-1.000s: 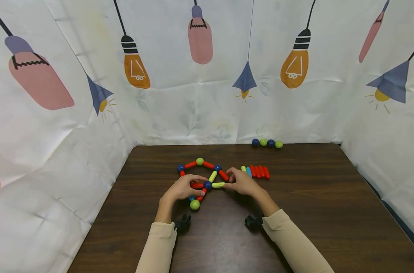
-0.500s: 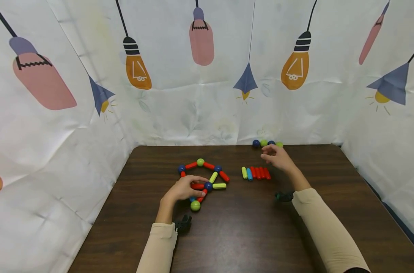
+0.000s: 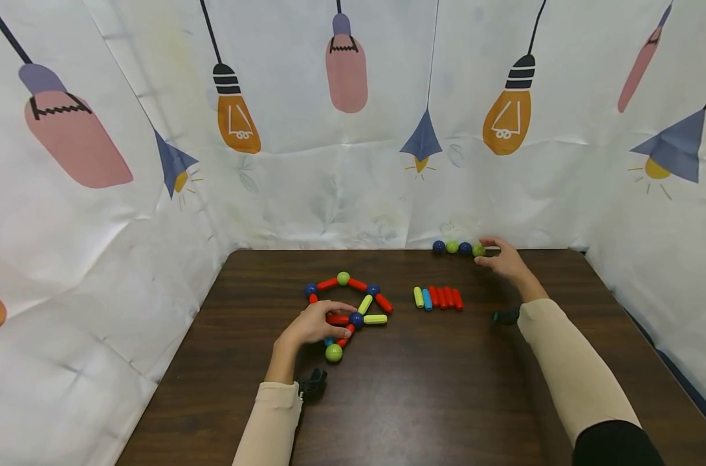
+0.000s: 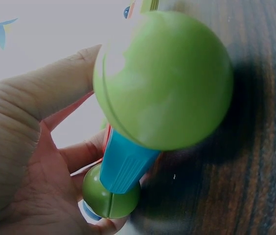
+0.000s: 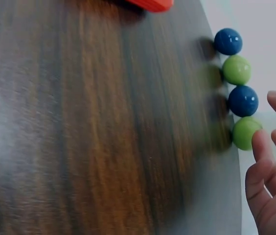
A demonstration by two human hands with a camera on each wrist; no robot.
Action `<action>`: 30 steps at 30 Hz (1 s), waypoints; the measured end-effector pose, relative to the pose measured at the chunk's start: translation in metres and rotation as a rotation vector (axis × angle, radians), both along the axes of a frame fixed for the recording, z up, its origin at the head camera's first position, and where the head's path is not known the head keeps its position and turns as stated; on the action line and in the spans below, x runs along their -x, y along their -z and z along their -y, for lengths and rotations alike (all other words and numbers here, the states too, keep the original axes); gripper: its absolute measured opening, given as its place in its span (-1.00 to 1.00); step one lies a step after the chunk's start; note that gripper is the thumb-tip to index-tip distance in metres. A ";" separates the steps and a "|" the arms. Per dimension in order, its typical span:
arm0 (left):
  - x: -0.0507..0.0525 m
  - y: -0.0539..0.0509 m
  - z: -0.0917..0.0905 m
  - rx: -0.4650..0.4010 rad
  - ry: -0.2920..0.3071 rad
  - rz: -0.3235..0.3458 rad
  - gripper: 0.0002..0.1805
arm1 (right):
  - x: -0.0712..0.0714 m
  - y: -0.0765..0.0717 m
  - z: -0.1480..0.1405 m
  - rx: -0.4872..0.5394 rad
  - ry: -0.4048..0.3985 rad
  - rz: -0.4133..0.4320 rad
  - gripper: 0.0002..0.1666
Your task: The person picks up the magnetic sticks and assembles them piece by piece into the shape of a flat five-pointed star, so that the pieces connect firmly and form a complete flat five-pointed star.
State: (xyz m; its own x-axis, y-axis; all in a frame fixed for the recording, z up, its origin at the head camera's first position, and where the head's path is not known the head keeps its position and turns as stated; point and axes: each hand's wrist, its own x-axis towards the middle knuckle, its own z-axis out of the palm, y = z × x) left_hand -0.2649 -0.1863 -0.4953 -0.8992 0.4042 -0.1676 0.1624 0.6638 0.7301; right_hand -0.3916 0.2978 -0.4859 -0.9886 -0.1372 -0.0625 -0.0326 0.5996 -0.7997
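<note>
My left hand grips the near part of a magnetic rod-and-ball structure, its thumb by a red rod and its fingers over the left side, partly hiding it. A blue ball there joins red rods and two yellow-green rods. In the left wrist view a green ball and a blue rod lie near the palm. My right hand is at the right end of a row of balls, fingers apart beside the end green ball, one fingertip at its edge.
Loose red rods, a blue rod and a yellow-green rod lie side by side right of the structure. The ball row, with a blue ball at its left end, lines the far table edge before a patterned cloth.
My right hand has left the structure's right side and moved back and right to the ball row's right end. My left hand has stayed on the structure.
</note>
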 end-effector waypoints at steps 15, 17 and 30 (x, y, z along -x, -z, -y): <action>0.000 0.000 -0.001 0.005 0.004 0.010 -0.48 | 0.011 -0.001 0.000 -0.072 -0.030 0.009 -0.31; 0.000 0.000 -0.001 0.007 0.004 0.011 -0.49 | 0.011 0.000 -0.001 -0.085 -0.020 0.016 -0.33; 0.001 0.000 0.001 0.010 -0.004 0.000 -0.49 | 0.012 0.009 -0.008 -0.125 -0.076 0.033 -0.44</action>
